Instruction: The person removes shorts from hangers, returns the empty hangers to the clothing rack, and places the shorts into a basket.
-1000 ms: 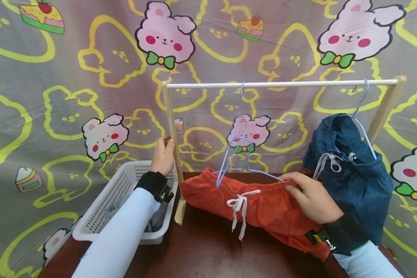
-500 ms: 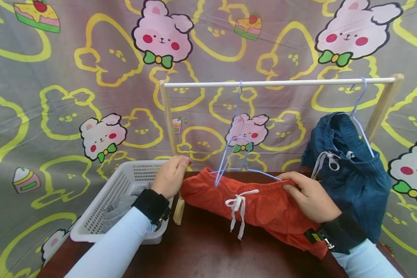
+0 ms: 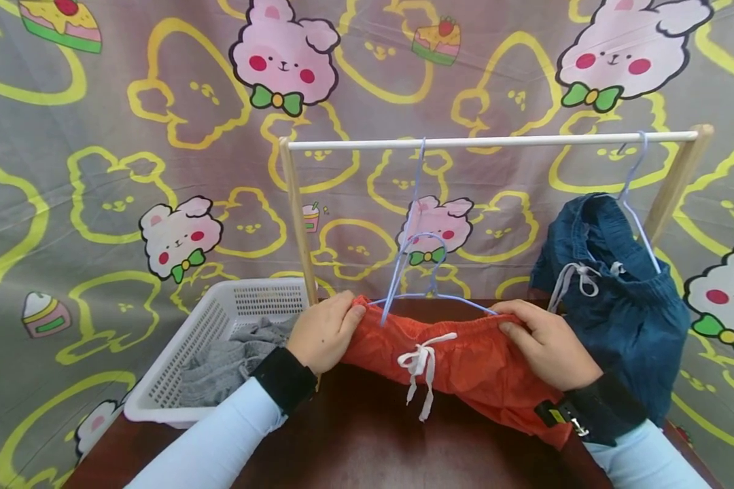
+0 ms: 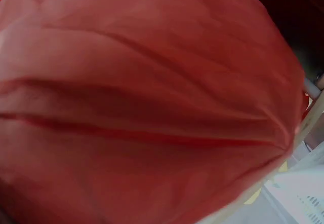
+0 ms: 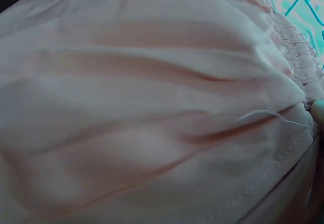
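Observation:
Orange-red shorts [image 3: 465, 367] with a white drawstring bow are stretched sideways between the two hands. My left hand [image 3: 324, 334] pinches the left end of the waistband, thumb in front. At the other end my right hand [image 3: 553, 345] grips the waistband. A light-blue hanger [image 3: 459, 298] lies along the waist opening, its lower part hidden by the cloth. Another blue hanger [image 3: 411, 224], seen nearly edge-on, hangs from the rod and reaches down to the waistband. Red cloth [image 4: 152, 102] fills most of the left wrist view; the right wrist view shows pale-looking shorts fabric [image 5: 152, 107].
A wooden rack with a white rod [image 3: 514, 142] stands behind the shorts. Dark blue shorts [image 3: 624, 319] hang on a hanger at its right end. On the left, a white plastic basket [image 3: 159, 380] holds grey cloth [image 3: 232, 360]. The table [image 3: 404, 448] is dark reddish-brown.
My left hand has come down from the rack's left post, moved right and taken hold of the left end of the waistband. My right hand keeps its grip almost unmoved.

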`<action>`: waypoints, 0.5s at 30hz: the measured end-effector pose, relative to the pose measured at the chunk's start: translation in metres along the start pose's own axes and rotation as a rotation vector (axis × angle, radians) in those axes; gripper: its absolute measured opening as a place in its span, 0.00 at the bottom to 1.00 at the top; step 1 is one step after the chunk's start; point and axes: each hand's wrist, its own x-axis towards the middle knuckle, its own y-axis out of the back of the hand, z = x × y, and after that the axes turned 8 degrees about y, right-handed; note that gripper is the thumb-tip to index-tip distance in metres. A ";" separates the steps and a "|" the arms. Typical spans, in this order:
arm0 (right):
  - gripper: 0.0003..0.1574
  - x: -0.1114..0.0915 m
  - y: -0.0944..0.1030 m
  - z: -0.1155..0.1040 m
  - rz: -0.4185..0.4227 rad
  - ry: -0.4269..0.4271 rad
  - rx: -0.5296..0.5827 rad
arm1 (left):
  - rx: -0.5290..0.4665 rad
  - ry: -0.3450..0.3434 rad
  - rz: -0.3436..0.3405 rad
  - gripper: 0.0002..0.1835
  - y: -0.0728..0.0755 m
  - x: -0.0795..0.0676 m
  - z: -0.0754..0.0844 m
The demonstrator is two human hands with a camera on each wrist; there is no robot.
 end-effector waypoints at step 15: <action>0.13 0.005 -0.004 -0.009 0.016 0.025 -0.035 | 0.029 -0.132 -0.032 0.15 -0.001 0.002 0.017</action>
